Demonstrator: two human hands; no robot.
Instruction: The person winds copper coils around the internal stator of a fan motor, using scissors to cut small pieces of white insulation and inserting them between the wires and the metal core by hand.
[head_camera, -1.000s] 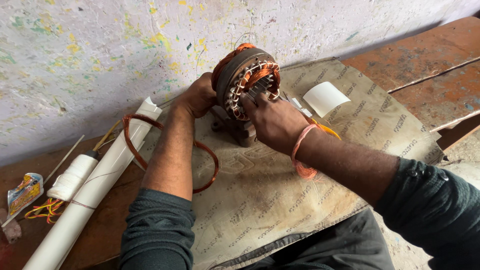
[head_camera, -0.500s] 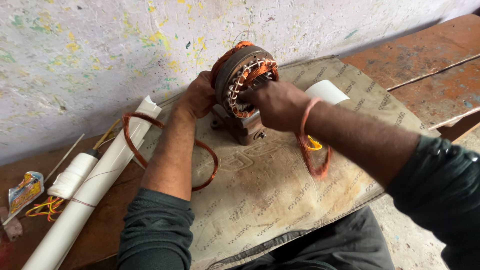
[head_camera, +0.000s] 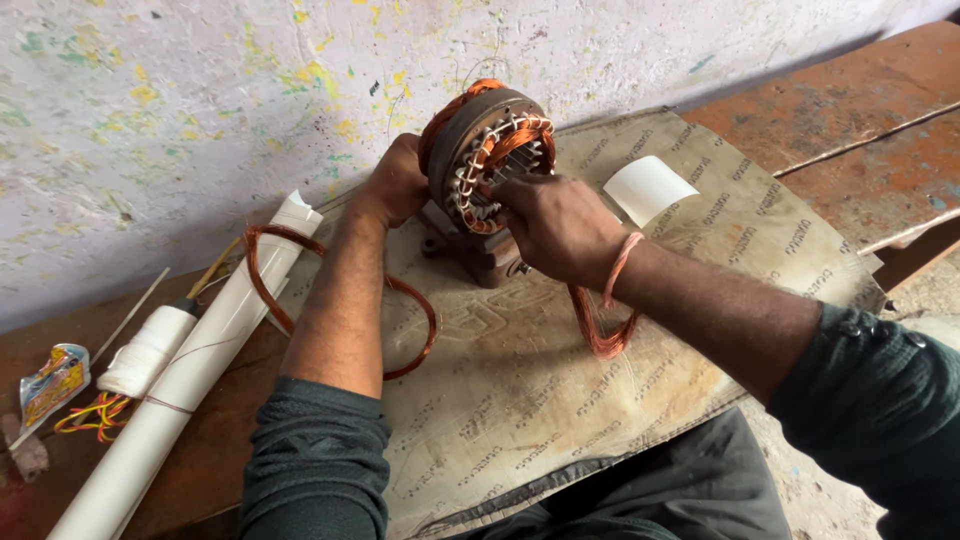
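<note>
Right hand (head_camera: 560, 228) closed on copper windings at the face of the motor stator (head_camera: 485, 160), a copper wire coil (head_camera: 600, 320) looped over its wrist. Left hand (head_camera: 398, 182) grips the stator's far-left side — stator upright on printed sacking (head_camera: 520, 400). White paper roll (head_camera: 190, 360) lies left; white card (head_camera: 650, 188) right.

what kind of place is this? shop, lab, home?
Probably a small motor-rewinding workshop, set up on the floor. A motor stator with copper windings stands on a worn sack mat, both hands on it; loose copper wire coils and rolled white insulation paper lie against a paint-spattered wall.
</note>
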